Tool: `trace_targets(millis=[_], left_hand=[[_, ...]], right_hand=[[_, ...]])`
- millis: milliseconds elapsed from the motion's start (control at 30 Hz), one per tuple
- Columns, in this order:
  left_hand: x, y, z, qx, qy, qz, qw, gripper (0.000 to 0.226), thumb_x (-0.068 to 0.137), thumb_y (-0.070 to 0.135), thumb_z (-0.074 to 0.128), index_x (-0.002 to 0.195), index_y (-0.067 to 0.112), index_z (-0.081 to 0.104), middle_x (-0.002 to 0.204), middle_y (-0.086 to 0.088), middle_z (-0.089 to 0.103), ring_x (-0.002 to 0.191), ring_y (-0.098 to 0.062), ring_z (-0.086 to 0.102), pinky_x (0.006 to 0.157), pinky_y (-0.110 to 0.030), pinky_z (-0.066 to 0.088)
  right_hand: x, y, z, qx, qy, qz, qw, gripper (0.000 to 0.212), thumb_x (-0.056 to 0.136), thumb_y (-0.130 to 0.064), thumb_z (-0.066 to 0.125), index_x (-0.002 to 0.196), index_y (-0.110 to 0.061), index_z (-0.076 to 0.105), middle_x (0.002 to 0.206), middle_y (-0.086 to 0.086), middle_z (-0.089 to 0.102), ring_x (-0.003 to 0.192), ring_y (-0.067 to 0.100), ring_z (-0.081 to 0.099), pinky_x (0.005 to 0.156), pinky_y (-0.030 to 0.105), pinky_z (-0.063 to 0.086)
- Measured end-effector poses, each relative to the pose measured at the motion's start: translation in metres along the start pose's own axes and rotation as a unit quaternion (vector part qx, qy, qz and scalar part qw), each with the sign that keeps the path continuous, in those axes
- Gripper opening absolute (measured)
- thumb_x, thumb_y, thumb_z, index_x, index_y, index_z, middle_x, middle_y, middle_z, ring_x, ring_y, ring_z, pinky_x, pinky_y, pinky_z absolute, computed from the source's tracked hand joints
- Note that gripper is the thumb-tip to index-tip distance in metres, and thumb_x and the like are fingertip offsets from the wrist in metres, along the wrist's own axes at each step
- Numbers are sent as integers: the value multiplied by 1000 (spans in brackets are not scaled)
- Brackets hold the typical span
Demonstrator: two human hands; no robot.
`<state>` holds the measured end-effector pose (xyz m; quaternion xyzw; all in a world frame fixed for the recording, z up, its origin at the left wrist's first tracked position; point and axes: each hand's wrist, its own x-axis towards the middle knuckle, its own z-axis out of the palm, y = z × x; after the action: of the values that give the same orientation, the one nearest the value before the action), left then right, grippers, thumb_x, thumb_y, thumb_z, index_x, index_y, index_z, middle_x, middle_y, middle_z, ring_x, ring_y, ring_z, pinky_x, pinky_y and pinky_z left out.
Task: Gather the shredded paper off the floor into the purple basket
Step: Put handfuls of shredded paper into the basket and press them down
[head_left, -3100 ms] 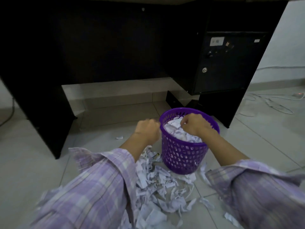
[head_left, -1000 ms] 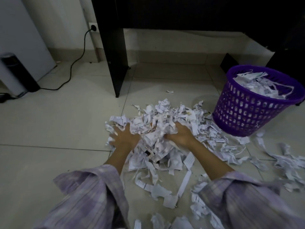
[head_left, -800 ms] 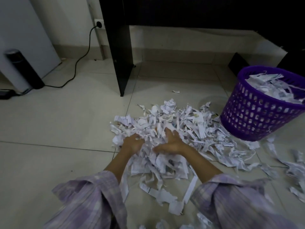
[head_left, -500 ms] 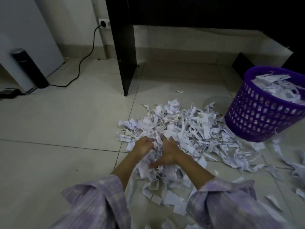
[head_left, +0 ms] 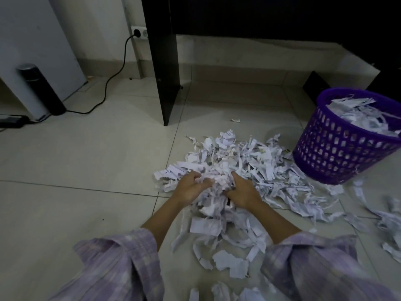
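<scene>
A wide heap of white shredded paper point(head_left: 247, 157) covers the tiled floor in front of me. My left hand point(head_left: 188, 187) and my right hand point(head_left: 243, 192) face each other in the near part of the heap, fingers curled round a bunch of shreds point(head_left: 213, 192) squeezed between them. The purple basket point(head_left: 338, 148) stands upright at the right, beyond the heap, holding a mound of shreds up to its rim. More loose strips lie near my sleeves and to the right of the basket.
A black desk leg panel point(head_left: 165, 68) stands behind the heap, with the dark desk underside above. At the far left a black cylinder point(head_left: 41, 90) stands by a white panel, and a black cable point(head_left: 108, 83) runs to a wall socket. A power strip point(head_left: 10, 120) lies at the left edge.
My hands left the basket, went down into the heap, and have drawn together, bunching shreds between them. The view has shifted so the basket sits further right.
</scene>
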<state>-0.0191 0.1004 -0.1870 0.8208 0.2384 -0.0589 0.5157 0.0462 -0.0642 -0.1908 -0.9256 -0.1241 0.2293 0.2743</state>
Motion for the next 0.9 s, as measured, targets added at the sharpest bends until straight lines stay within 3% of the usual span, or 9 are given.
trace_targets(millis=[67, 167, 233, 367, 500, 633, 767, 833, 900], left_hand=[[4, 1, -2, 66, 22, 27, 997, 55, 77, 44, 74, 119, 11, 60, 120, -6, 61, 107, -21, 60, 87, -32, 50], [5, 2, -4, 79, 15, 35, 996, 50, 76, 34, 77, 117, 10, 61, 117, -2, 58, 102, -14, 56, 81, -25, 45], [6, 3, -2, 112, 19, 57, 992, 43, 78, 30, 76, 111, 6, 61, 108, -4, 60, 95, -16, 55, 75, -22, 39], [8, 7, 3, 148, 35, 83, 985, 21, 78, 20, 75, 92, 6, 68, 95, -11, 68, 89, -25, 64, 75, -32, 51], [6, 9, 3, 311, 44, 111, 943, 20, 86, 23, 64, 101, 10, 66, 111, -15, 59, 105, -30, 58, 86, -37, 50], [7, 8, -2, 336, 53, 85, 936, 17, 85, 23, 63, 102, 21, 64, 119, -9, 53, 115, -27, 52, 94, -37, 44], [6, 18, -4, 273, 66, 83, 956, 47, 86, 36, 60, 128, 17, 48, 131, -12, 44, 123, -32, 44, 105, -45, 35], [3, 30, 2, 246, 83, 121, 958, 43, 89, 43, 53, 123, 18, 54, 130, -12, 49, 121, -31, 46, 106, -45, 33], [-1, 42, 12, 274, 60, 155, 947, 53, 88, 62, 41, 107, 18, 64, 121, -10, 59, 115, -28, 51, 107, -48, 29]], right_hand=[[0, 3, -10, 52, 23, 1, 998, 64, 81, -34, 70, 135, -21, 39, 126, 10, 59, 113, 30, 56, 91, 39, 48], [2, 6, -25, 136, 48, 7, 989, 68, 79, -25, 77, 137, -14, 42, 124, 6, 61, 113, 27, 58, 86, 29, 45], [2, 7, -35, 185, 55, 12, 981, 72, 74, -24, 82, 136, -12, 47, 126, 3, 60, 115, 24, 57, 89, 27, 45], [5, 17, -47, 222, 35, 24, 974, 64, 72, -25, 84, 124, -3, 55, 126, 0, 60, 112, 20, 57, 93, 30, 48], [1, 22, -58, 354, 10, 48, 934, 76, 77, -15, 79, 139, 7, 41, 134, 5, 55, 117, 22, 58, 67, 13, 50], [-4, 33, -68, 377, 49, 84, 921, 85, 85, -28, 72, 151, -6, 23, 154, 5, 32, 135, 28, 40, 86, 30, 40], [-5, 47, -77, 356, 70, 85, 928, 77, 80, -24, 77, 144, -10, 38, 141, 3, 48, 123, 27, 51, 90, 34, 44], [-8, 43, -80, 360, 70, 68, 928, 77, 78, -18, 79, 143, -5, 39, 133, 3, 50, 121, 24, 50, 92, 29, 40], [-10, 42, -77, 358, 77, 53, 929, 82, 75, -19, 81, 143, -3, 39, 143, 7, 46, 128, 24, 47, 94, 27, 39]])
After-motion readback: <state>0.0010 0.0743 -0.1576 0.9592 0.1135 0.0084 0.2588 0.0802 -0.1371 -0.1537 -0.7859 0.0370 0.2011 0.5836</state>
